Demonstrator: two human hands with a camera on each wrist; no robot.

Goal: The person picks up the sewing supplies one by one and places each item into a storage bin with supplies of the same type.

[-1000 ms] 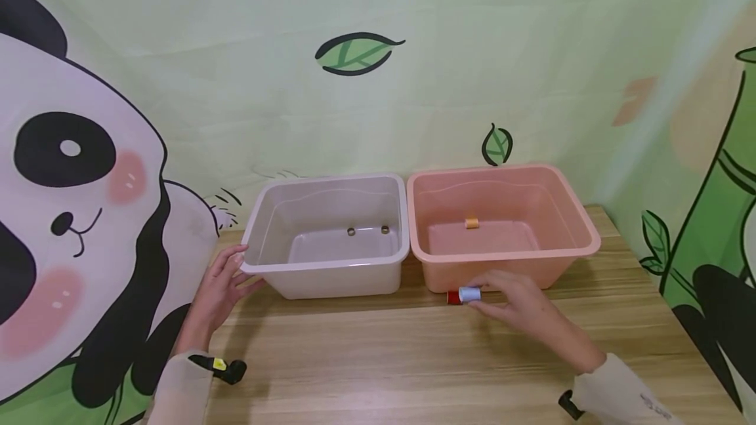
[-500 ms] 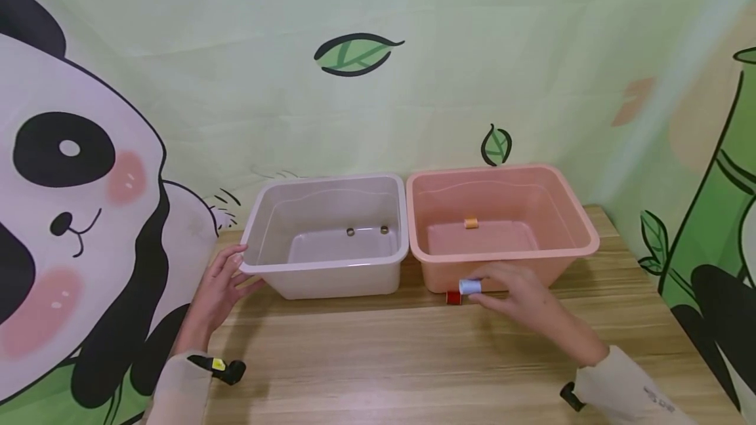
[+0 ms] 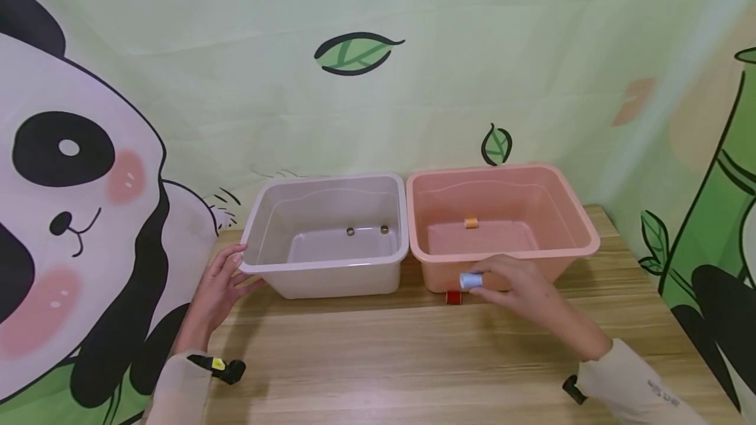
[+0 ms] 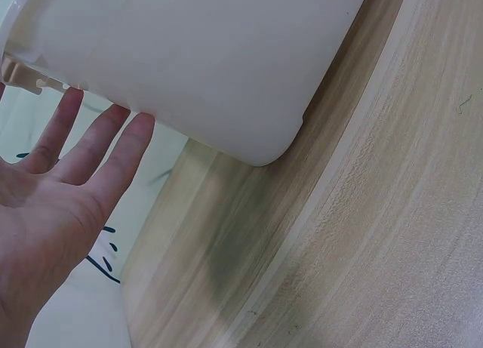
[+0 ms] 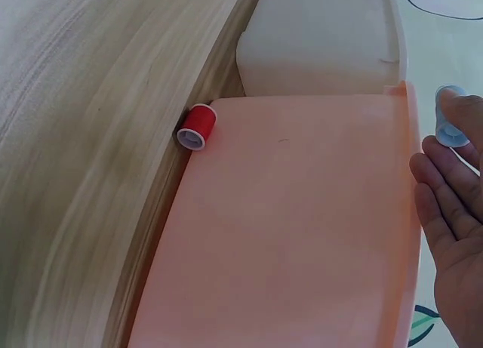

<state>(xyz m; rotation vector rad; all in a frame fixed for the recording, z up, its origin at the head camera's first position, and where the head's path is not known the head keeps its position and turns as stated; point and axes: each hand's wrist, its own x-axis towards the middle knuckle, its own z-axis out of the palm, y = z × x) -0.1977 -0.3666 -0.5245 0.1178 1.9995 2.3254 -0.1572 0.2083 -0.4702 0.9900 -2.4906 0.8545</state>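
Note:
My right hand [image 3: 522, 290] pinches a light blue thread spool [image 3: 471, 281] between thumb and fingers, in front of the pink bin [image 3: 502, 258]; the right wrist view shows the same spool [image 5: 450, 125] up near the bin's rim. A red thread spool [image 3: 453, 298] lies on its side on the table, at the foot of the pink bin. Inside that bin lies an orange spool [image 3: 470, 223]. My left hand [image 3: 218, 290] is at the left end of the light grey bin [image 3: 331, 281]; in the left wrist view its extended fingers [image 4: 113, 148] touch the bin's wall.
Two small brass-coloured rings [image 3: 351, 231] lie in the grey bin. Both bins stand side by side at the back of the wooden table [image 3: 366, 359], against a printed cloth backdrop [image 3: 449, 71] with a panda and leaves.
My right hand has lifted the light blue spool slightly, away from the red one beside it. The red spool and left hand have stayed in place.

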